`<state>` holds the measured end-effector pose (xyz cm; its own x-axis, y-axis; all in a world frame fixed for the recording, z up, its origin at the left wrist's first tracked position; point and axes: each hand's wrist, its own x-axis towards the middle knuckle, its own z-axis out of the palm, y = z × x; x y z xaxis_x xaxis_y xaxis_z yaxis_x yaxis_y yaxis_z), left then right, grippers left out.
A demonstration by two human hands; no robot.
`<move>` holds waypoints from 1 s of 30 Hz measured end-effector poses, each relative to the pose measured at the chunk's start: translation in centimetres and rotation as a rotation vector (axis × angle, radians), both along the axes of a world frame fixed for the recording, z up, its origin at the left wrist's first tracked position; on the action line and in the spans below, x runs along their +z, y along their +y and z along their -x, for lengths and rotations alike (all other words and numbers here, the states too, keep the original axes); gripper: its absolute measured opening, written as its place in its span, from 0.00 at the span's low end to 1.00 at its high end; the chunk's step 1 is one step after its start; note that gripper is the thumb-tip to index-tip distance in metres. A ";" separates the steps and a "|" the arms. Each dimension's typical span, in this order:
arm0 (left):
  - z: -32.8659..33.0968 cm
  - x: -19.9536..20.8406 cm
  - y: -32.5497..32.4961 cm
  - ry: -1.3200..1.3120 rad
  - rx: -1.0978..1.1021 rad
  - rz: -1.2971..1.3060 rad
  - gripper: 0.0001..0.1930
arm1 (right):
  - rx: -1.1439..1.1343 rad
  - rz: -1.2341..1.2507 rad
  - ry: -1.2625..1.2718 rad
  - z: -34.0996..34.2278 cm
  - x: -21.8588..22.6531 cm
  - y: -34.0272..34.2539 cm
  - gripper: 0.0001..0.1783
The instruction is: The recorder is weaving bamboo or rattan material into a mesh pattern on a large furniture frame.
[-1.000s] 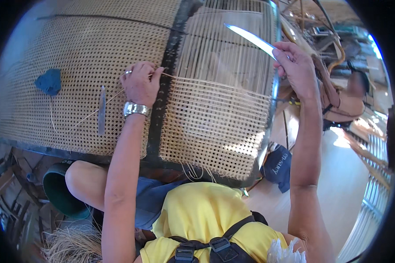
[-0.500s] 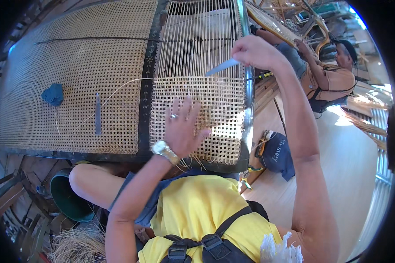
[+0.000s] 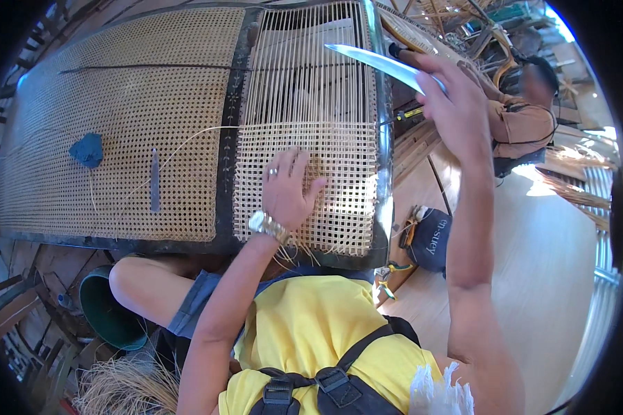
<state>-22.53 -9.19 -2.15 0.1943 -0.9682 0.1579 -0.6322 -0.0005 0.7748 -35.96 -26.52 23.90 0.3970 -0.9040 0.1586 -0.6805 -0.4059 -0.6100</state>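
One blade (image 3: 384,63) (right hand (image 3: 457,104)) higher

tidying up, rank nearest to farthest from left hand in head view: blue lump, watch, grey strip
1. Watch: on the wrist below the left hand.
2. Grey strip: left of the hand, on the woven panel.
3. Blue lump: farther left, on the same panel.

This place is a weaving workshop: it shows a part-woven cane panel (image 3: 349,162), pliers (image 3: 396,268), loose strands (image 3: 128,389), wooden planks (image 3: 423,149).
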 end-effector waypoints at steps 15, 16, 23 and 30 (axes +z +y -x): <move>5.8 3.1 -3.1 -0.142 -0.186 0.034 0.43 | -0.148 -0.501 -0.625 13.4 -6.0 9.8 0.08; 4.8 2.7 -2.3 -0.146 -0.179 0.023 0.43 | -0.176 -0.537 -0.648 13.1 -7.1 10.0 0.08; 0.8 2.7 7.0 0.050 0.062 -0.246 0.34 | -0.145 -0.910 -0.515 8.4 -13.8 13.5 0.07; 0.0 5.1 8.2 1.791 0.326 -0.090 0.20 | 0.247 -1.057 -0.284 3.6 -14.9 17.2 0.08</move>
<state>-22.49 -0.96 2.91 0.2134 -0.8539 -0.4746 0.9017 -0.0148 0.4320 -39.58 -9.35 8.99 0.6553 -0.5398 -0.5284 -0.4342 0.3033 -0.8482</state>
